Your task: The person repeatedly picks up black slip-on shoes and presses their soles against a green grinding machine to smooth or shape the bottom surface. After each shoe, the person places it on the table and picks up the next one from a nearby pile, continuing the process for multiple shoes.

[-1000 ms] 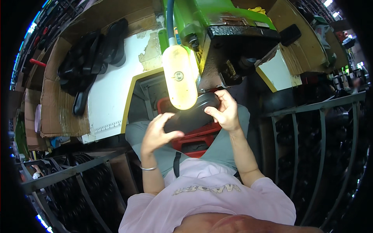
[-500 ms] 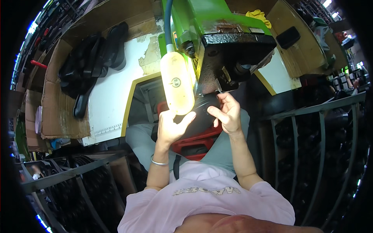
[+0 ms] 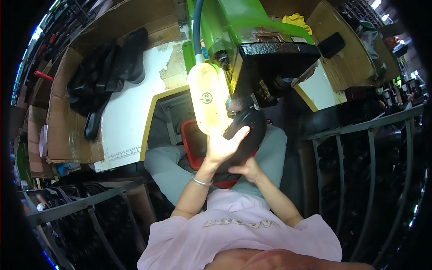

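A green machine [image 3: 274,31] stands at the far middle, a carton [image 3: 69,130] to its left and a lamp [image 3: 208,101] hanging at its near left. Just below the machine's black head, a black sole [image 3: 253,128] slants above the person's lap. The left hand [image 3: 221,147] holds its left side, thumb on top, while the right hand [image 3: 250,170] touches its near end, fingers partly hidden, so I cannot tell whether it grips.

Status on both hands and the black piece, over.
Left hand, right hand: on black piece. Far end by machine head, contact unclear. Lamp partly hides left hand.
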Demonstrator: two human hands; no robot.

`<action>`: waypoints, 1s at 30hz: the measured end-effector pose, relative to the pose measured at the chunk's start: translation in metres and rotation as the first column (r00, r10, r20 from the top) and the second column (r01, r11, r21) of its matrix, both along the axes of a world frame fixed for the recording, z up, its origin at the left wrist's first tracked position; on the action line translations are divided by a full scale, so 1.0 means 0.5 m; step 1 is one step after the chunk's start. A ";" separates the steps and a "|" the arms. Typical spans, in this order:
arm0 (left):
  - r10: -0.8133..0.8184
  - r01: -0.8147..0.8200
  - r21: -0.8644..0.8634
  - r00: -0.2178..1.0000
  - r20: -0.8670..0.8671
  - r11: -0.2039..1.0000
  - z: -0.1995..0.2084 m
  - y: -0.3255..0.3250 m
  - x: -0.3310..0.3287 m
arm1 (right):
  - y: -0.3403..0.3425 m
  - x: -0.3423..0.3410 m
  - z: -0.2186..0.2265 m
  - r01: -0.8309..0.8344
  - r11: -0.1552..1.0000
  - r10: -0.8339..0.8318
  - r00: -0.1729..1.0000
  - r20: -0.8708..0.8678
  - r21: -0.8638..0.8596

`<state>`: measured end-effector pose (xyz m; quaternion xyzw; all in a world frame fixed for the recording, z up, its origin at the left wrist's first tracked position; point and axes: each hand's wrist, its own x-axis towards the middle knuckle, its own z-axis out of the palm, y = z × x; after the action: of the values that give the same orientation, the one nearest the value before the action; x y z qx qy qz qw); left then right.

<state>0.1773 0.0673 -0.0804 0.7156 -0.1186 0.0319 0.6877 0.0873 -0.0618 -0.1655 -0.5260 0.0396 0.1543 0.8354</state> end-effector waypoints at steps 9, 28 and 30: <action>-0.064 -0.012 -0.409 0.983 -0.170 0.912 -0.021 -0.022 -0.033 | -0.167 -0.066 -0.030 0.427 0.844 -0.350 0.897 -0.271 0.324; 0.011 -0.062 -0.261 0.981 -0.192 0.963 -0.012 0.132 -0.030 | -0.190 0.178 0.246 0.404 0.884 -0.341 0.901 0.267 -0.235; 0.006 -0.089 -0.358 0.974 -0.226 0.930 -0.009 0.159 -0.036 | -0.163 0.178 0.257 0.353 0.906 -0.292 0.921 0.256 -0.235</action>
<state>0.1592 0.1469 -0.0851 0.5767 -0.0159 -0.0098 0.8167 0.1762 -0.1431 -0.0371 -0.6371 0.0570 -0.0516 0.7670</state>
